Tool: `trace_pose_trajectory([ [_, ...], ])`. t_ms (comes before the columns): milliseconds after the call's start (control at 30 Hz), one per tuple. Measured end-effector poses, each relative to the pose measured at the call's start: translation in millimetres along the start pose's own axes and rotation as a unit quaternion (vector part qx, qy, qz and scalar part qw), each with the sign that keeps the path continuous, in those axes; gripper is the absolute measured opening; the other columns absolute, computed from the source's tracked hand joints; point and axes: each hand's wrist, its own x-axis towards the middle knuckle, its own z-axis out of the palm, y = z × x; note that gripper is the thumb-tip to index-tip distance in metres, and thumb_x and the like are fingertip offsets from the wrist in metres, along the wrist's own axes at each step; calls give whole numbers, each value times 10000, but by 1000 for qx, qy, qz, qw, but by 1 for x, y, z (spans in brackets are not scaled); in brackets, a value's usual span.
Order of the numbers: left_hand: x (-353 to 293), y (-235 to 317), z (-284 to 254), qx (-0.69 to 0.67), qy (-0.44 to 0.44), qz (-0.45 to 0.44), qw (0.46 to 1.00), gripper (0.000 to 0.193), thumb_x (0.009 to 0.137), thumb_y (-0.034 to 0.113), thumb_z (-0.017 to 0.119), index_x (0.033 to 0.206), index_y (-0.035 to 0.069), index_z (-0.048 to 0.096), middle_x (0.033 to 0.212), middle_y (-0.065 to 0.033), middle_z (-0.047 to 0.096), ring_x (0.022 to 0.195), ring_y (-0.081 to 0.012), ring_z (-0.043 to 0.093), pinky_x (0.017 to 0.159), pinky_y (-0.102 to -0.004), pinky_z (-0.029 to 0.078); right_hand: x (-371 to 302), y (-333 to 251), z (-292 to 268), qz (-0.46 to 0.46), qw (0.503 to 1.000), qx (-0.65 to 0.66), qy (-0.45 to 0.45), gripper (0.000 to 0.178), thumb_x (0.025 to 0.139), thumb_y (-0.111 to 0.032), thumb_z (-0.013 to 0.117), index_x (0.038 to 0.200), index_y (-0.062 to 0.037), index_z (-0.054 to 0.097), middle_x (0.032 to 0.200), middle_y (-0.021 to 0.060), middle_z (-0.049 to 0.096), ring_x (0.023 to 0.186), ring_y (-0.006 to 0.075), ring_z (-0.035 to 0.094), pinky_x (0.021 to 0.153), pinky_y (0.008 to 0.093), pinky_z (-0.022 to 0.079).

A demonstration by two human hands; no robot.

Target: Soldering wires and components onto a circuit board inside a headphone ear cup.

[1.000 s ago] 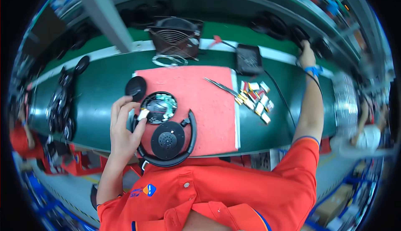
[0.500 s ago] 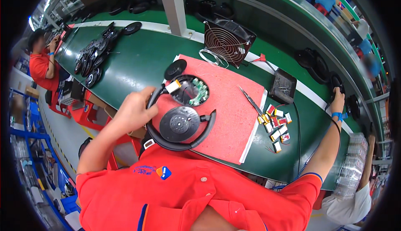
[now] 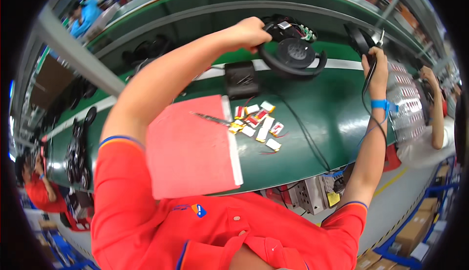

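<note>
At the far side of the table my left hand [image 3: 251, 33] is closed round the black headband of opened headphones [image 3: 297, 52]. One ear cup shows a round perforated face; the other exposes a green circuit board and a white battery. At the far right my right hand [image 3: 376, 72] is closed round a black pen-like tool with a bright metal tip [image 3: 381, 36], seemingly a soldering iron, its black cord trailing along my forearm. The same hand touches another black headphone set [image 3: 360, 41]; its grip on that is partly hidden.
A red mat [image 3: 190, 148] carries tweezers [image 3: 210, 118] at its right edge. Beside it lie several small batteries [image 3: 264, 128] with wires. A black tray [image 3: 241, 80] stands behind them. Stacked clear plastic trays [image 3: 408, 101] are at the right, near another person's arm [image 3: 436, 106].
The opened headphones have left the red mat, carried by my left hand to the far right. My right hand has risen with the tool beside another headphone set. The view has swung right.
</note>
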Motion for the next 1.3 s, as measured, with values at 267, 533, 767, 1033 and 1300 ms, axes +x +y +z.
trace_pose_trajectory([
  [267,169,10,126,-51,32,48,997,290,718,128,671,905,-83,604,844,-243,650,794,-353,670,695,-389,544,-72,-55,-101,49,998,-25,-30,252,755,55,656,920,-29,484,945,144,578,856,299,559,772,342,450],
  [533,-57,40,64,155,-37,440,884,605,766,118,644,1309,66,382,1241,-168,437,1006,-387,559,815,-426,488,-60,-157,-105,-50,985,129,-104,338,687,95,691,862,-68,452,932,165,620,802,298,547,759,359,450],
  [767,-245,-30,-38,38,66,97,992,173,865,128,580,999,21,560,796,-85,597,607,-183,598,549,-278,469,-41,-257,-65,-162,927,334,-59,364,668,61,739,887,-63,477,1024,195,658,856,296,579,770,347,457],
  [1033,-415,-101,-21,-391,66,-316,862,374,973,324,460,925,-36,550,701,-104,633,503,-144,614,421,-208,429,-105,-342,-24,-59,898,382,-210,305,739,106,644,887,-58,434,1100,220,630,1006,304,615,856,370,481],
  [1300,-372,-132,-61,126,214,43,968,205,838,190,618,834,-15,625,824,-120,616,772,-255,597,673,-351,473,-114,-381,-13,-73,896,360,-248,305,715,105,661,869,-51,448,1133,204,626,879,261,643,796,341,493],
])
